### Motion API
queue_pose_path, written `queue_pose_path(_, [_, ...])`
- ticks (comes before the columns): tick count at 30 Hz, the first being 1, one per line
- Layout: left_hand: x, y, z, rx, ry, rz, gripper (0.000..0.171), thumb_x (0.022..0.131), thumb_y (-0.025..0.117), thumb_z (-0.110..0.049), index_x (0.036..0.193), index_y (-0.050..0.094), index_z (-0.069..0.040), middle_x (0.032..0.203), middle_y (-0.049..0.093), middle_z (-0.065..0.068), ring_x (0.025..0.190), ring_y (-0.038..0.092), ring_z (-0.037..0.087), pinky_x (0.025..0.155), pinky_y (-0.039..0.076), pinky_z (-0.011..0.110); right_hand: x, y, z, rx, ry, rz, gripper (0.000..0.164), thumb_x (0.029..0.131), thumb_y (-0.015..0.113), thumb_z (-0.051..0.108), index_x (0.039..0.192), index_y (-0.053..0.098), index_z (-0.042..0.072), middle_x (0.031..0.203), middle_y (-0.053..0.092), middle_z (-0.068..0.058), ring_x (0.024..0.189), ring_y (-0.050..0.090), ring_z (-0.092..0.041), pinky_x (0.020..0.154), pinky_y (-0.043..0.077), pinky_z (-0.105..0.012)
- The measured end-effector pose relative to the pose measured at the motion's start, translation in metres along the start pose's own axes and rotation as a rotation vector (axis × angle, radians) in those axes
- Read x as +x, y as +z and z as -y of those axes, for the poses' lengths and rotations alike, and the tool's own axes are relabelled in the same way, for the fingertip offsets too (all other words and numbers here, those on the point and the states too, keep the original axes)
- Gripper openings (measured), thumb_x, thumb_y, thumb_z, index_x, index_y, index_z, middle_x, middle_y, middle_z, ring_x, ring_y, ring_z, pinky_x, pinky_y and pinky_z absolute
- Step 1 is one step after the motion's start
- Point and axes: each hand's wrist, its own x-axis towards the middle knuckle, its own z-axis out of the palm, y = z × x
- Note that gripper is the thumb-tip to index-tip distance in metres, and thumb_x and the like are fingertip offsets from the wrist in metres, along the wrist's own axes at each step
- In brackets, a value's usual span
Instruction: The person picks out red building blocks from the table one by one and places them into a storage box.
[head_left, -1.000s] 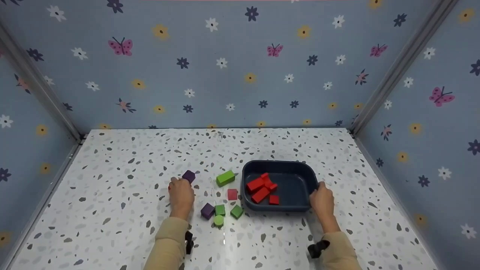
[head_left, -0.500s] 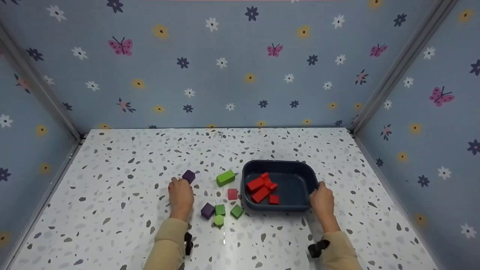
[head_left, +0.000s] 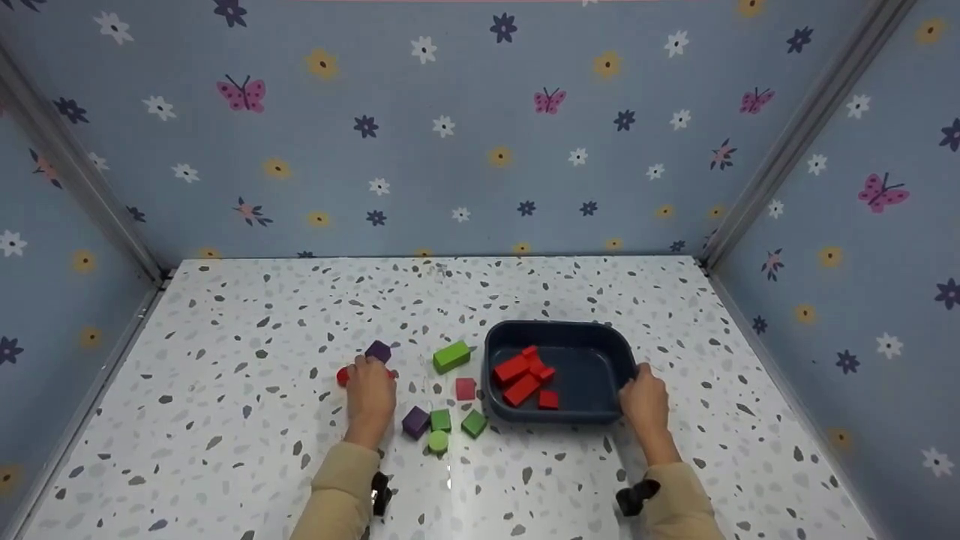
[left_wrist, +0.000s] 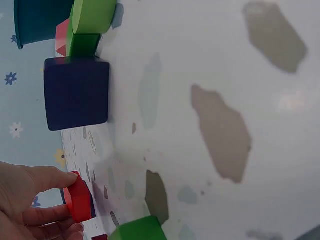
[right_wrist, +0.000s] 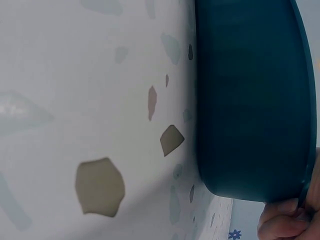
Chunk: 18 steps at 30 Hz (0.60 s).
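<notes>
My left hand point(head_left: 371, 394) pinches a red block point(left_wrist: 80, 197) between thumb and fingers, low over the table. In the head view the hand covers most of that block. A round-looking red block point(head_left: 343, 376) lies just left of the hand, and a purple cube point(head_left: 379, 351) sits right beyond its fingertips. My right hand point(head_left: 645, 403) grips the right rim of a dark blue plastic bin point(head_left: 559, 416), thumb and fingers over the edge. Several red blocks point(head_left: 521, 388) lie in the bin's left half.
Between left hand and bin lie a long green block point(head_left: 451, 357), a pinkish-red block point(head_left: 465, 388), a second purple cube point(head_left: 415, 422), green cubes point(head_left: 473, 424) and a light green cylinder point(head_left: 437, 441). Another green block point(left_wrist: 137, 230) shows in the left wrist view. Patterned walls point(head_left: 465, 187) enclose the speckled table.
My left hand has shifted slightly right, baring the round red block at its left; red now also shows at its right side. The right hand and bin have stayed still.
</notes>
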Motion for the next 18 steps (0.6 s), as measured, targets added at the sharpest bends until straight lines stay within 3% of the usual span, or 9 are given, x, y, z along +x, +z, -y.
queue_pose_path(18, [-0.009,-0.007,-0.025,-0.106,-0.001,-0.002,0.034,0.072,0.069,-0.005,0.095,0.052,0.014,0.092,0.051,0.025,0.087,0.052,0.037,0.074,0.044,0.043,0.0,-0.001,-0.001,0.009,-0.003,0.002,0.023,0.078,0.045,-0.001,0.099,0.05,-0.009,0.085,0.057,-0.032,0.073,0.057,-0.043,0.058,0.044,-0.05])
